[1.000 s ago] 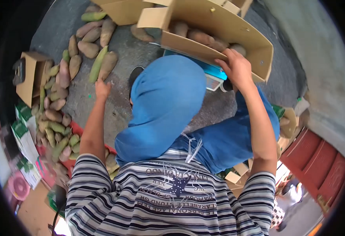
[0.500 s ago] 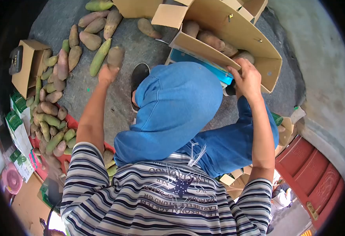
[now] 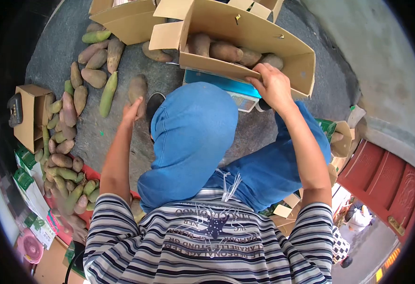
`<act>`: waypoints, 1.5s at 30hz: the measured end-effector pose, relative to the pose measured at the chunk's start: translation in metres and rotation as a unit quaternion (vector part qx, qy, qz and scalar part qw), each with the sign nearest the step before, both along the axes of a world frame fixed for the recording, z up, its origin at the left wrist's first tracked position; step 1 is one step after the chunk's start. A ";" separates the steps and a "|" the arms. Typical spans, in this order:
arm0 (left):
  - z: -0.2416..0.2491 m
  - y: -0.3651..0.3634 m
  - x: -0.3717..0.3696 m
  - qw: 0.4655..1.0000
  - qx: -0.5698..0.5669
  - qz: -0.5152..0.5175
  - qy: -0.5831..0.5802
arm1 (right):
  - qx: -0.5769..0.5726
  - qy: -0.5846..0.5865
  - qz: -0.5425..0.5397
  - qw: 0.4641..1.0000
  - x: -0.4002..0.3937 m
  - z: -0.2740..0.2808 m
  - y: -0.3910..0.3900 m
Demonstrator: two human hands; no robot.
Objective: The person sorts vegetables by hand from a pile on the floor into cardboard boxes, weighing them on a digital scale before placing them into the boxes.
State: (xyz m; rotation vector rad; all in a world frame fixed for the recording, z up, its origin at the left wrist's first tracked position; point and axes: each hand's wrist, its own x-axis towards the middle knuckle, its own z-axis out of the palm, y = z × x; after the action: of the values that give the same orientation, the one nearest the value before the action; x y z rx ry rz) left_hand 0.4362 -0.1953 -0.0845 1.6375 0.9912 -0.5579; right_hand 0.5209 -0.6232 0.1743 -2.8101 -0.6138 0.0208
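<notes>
Left hand (image 3: 131, 110): fingers wrapped on the near end of a brown tuber (image 3: 138, 87), which lies in front of the left knee, right of a long green tuber (image 3: 108, 94). Tuber slightly blurred, its near end covered by the fingers; can't tell if it's clear of the floor. Right hand (image 3: 273, 84): fingers hooked over the near rim of an open cardboard box (image 3: 259, 38), thumb outside, pinching the wall. Inside the box, brown tubers (image 3: 226, 51); lower parts hidden by the near wall. Blue-topped device (image 3: 242, 86), looks like a scale, mostly hidden beneath the box; readout not legible. Dark shoe (image 3: 156, 102) half behind the blue-trousered knee (image 3: 195, 125). Second cardboard box (image 3: 124, 21) cut off at top. Loose tubers, brown and green, spread left of the left hand; the lower-left heap (image 3: 65, 177) runs partly behind the striped sleeve (image 3: 110, 220), bottom part smeary. Red sheet (image 3: 88, 171) shows beside the heap.

Surface: dark grey floor (image 3: 122, 142), scuffed. Room: pale wall (image 3: 382, 75) at right, red panelled door (image 3: 382, 175) below it. Pink round item (image 3: 30, 247) lower left, type unclear. White shape (image 3: 358, 218) beyond the door, too small to tell. Lens's black border crops all corners.
</notes>
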 end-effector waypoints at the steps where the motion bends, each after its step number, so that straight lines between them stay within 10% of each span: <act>1: 0.006 -0.001 -0.004 0.997 -0.058 0.045 -0.010 | 0.003 -0.002 0.003 1.000 0.000 0.000 -0.001; 8: 0.144 -0.047 0.012 0.945 -0.032 -0.012 -0.325 | 0.015 -0.019 0.013 1.000 0.000 -0.005 -0.004; 18: 0.316 -0.163 0.106 0.681 0.203 -0.295 -0.639 | 0.009 -0.018 0.012 1.000 0.000 -0.007 -0.005; 25: 0.262 -0.112 0.116 0.732 0.283 -0.233 -0.575 | -0.006 -0.004 0.006 1.000 -0.001 -0.006 -0.008; 35: -0.033 0.149 0.000 0.827 0.487 -0.237 -0.149 | -0.021 0.025 -0.002 0.999 -0.004 0.002 0.002; 39: -0.038 0.159 -0.018 0.900 0.344 -0.260 -0.062 | -0.007 0.014 -0.003 1.000 -0.004 0.002 0.004; 45: -0.004 0.116 0.007 0.861 0.392 -0.291 0.143 | -0.011 0.028 -0.008 1.000 -0.002 0.002 0.005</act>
State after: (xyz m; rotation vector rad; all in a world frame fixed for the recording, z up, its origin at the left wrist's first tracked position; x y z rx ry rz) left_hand 0.4432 -0.0789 -0.0885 2.6937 0.9891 -0.8895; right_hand 0.5186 -0.6183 0.1760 -2.8246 -0.5801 0.1038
